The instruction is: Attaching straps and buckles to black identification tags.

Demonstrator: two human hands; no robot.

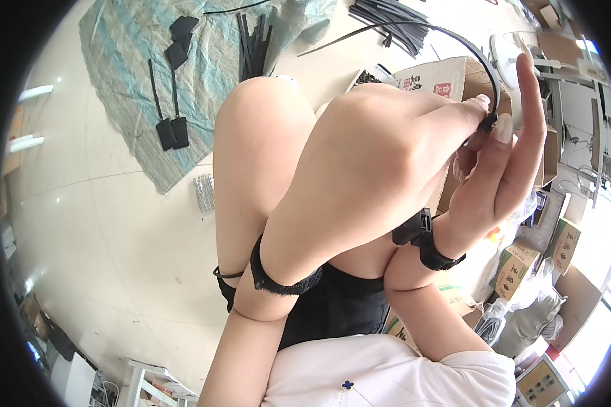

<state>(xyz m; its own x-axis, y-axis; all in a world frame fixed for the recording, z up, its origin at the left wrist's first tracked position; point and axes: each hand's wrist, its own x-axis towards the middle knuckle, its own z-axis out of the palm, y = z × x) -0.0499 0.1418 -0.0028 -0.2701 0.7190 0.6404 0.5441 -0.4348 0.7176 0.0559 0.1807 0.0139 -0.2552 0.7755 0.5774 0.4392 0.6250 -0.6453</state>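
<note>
My left hand [387,149] reaches up and to the right, with a black lace band [285,281] at its wrist. Its thumb and fingertips close on a long black strap [465,46] near the strap's thick end. From there the strap, which looks like a cable tie, arcs up and left to a thin, free tip. My right hand [499,159] meets the left one at that thick end, a thumbnail pressing against it, while one finger points straight up. Around the right wrist sits a black band with a small black box [414,227]. The inner fingertips are partly hidden.
A striped green-grey sheet [125,81] lies ahead on the floor, with black strips [253,47] and flat black pieces [173,132] on it. More black strips [390,24] are heaped ahead. Cardboard boxes [516,268] and plastic bags [536,315] stand at the right. My bare knee [258,108] is below.
</note>
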